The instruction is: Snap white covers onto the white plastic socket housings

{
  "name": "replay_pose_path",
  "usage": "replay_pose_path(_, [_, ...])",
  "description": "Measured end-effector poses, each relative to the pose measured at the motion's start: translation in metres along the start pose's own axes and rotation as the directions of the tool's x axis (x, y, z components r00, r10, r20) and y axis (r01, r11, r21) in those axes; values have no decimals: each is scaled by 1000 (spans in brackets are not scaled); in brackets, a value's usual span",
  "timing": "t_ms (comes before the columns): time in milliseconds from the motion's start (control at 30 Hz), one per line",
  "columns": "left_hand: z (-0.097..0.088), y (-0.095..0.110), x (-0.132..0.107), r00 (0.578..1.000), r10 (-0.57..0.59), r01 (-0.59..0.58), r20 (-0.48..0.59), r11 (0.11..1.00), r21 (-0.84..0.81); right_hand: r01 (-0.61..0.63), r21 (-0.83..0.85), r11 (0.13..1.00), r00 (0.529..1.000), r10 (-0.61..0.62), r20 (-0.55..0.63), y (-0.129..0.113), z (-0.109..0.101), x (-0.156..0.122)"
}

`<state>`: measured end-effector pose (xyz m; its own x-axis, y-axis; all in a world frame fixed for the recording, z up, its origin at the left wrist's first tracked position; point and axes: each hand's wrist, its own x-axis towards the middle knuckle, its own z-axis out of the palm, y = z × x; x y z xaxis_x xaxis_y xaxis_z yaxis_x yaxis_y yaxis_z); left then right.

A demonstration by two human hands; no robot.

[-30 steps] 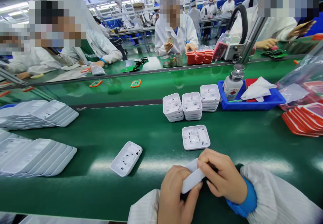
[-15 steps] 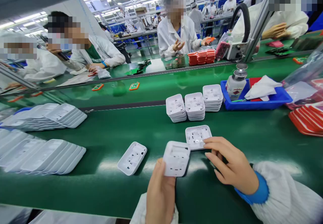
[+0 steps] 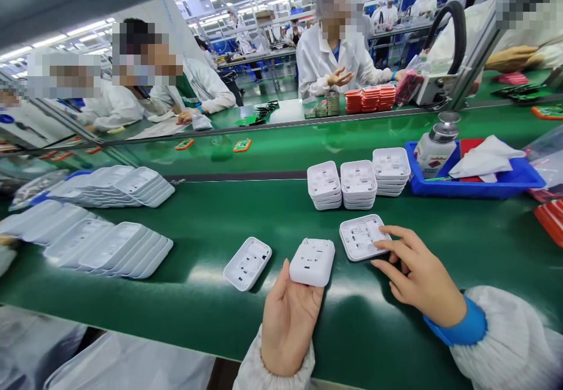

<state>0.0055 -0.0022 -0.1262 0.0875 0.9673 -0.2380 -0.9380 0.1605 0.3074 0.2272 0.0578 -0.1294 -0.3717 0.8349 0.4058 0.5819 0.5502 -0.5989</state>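
My left hand (image 3: 288, 319) holds a white square plastic shell (image 3: 312, 261) by its near edge, its hollow side up, just above the green belt (image 3: 211, 226). Fingers of my right hand (image 3: 417, 275) are spread and rest on the near right edge of a second white shell (image 3: 361, 236) lying hollow side up on the belt. A third shell (image 3: 247, 263) lies loose to the left. Three short stacks of the same shells (image 3: 357, 183) stand behind.
Two fanned rows of long white covers (image 3: 105, 243) lie at left. A blue tray (image 3: 505, 182) with a dispenser bottle (image 3: 435, 146) and cloth sits at right, red trays (image 3: 549, 217) beyond. Several people in white coats work across a second belt.
My two hands were together on one shell; they parted. The left hand now holds that shell out flat, and the right hand has reached forward onto the shell lying on the belt.
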Motion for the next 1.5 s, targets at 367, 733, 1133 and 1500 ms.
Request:
replay_pose_path(367, [-4,13,-31,602,600,-419,526,-323,848,9,-38,999,1000,-9,-4,6,-2,-3])
replay_pose_path(733, [-44,83,-42,589,474,-50,655,-787,615,63,4,998,998,-63,-8,2,-2,-1])
replay_pose_path(1133, [10,-1,-17,690,375,-330,619,-597,731,-1,477,879,1000,1,-1,-19,-12,-2])
replay_pose_path(1500, [14,-29,-11,876,284,-377,390,-99,921,-184,652,735,980,85,180,-27,-13,0])
